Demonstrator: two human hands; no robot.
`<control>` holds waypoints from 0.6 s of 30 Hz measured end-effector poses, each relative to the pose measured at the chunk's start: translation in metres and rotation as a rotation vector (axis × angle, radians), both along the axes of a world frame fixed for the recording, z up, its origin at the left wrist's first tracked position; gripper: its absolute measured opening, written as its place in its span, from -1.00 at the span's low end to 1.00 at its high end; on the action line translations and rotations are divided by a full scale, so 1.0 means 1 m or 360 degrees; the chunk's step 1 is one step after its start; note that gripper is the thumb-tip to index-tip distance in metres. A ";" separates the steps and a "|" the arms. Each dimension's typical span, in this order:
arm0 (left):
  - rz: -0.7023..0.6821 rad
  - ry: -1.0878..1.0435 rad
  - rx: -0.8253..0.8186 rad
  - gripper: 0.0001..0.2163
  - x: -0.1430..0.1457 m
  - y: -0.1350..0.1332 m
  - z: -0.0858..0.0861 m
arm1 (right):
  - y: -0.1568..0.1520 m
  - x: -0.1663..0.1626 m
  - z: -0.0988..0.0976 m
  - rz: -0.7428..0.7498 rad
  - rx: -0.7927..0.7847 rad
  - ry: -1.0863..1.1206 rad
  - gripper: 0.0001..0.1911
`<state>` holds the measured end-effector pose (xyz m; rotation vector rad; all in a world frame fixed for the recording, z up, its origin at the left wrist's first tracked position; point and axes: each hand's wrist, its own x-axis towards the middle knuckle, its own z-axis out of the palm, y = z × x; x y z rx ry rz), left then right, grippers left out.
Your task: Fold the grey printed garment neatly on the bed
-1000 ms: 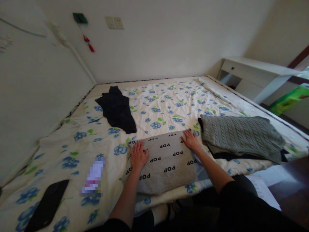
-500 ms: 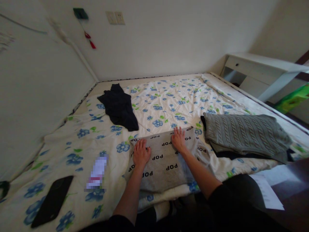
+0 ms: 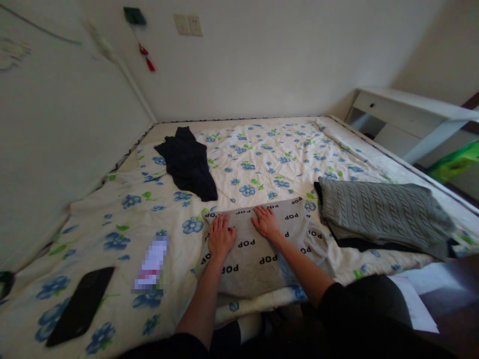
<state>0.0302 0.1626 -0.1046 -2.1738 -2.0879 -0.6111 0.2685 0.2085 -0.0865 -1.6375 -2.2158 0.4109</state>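
A grey garment printed with "POP" (image 3: pixel 258 249) lies folded flat near the front edge of the bed (image 3: pixel 262 159), which has a blue-flower cover. My left hand (image 3: pixel 220 238) rests palm down on its left part, fingers spread. My right hand (image 3: pixel 266 222) presses flat on its upper middle, close to the left hand. Neither hand grips anything.
A grey cable-knit sweater (image 3: pixel 381 214) sits on dark clothes to the right. A dark garment (image 3: pixel 187 164) lies crumpled at the back left. A black phone (image 3: pixel 80 305) and a blurred small item (image 3: pixel 151 264) lie front left. A white desk (image 3: pixel 407 119) stands beyond the bed.
My right hand has slid left across the grey garment, from its right edge toward the left hand. The left hand stays put.
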 end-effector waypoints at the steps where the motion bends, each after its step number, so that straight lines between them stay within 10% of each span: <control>1: 0.0000 -0.0007 0.0001 -0.42 0.000 0.000 0.001 | 0.002 0.014 -0.003 -0.0036 0.0003 -0.0028 -0.37; 18: 0.0018 -0.0109 -0.0106 -0.31 -0.003 0.009 -0.006 | 0.031 0.183 -0.033 -0.0492 -0.0331 -0.0162 -0.24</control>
